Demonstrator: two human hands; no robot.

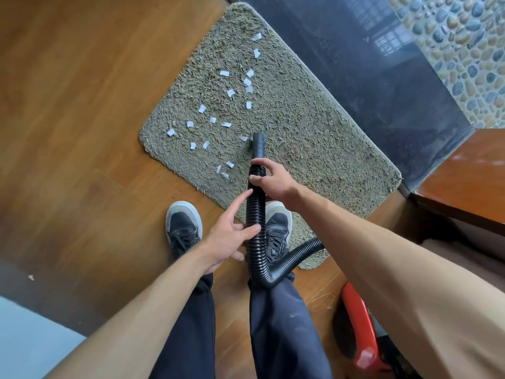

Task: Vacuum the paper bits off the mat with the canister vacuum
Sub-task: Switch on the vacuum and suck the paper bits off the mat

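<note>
A grey-green shaggy mat (300, 138) lies slantwise on the wooden floor. Several white paper bits (231, 92) are scattered over its left half. A black ribbed vacuum hose (255, 214) runs up from my legs, and its smooth nozzle end (258, 143) touches the mat beside one paper bit. My right hand (269, 177) grips the hose just behind the nozzle. My left hand (232, 236) lies against the hose lower down, fingers mostly straight, thumb touching it. The red canister vacuum (358, 329) stands at the lower right, partly hidden by my right arm.
My two dark shoes (183, 228) stand at the mat's near edge, the right one on the mat. A dark glossy step (382, 86) borders the mat's far side, with a pebbled floor (464, 50) beyond. Reddish wooden furniture (470, 181) stands at the right.
</note>
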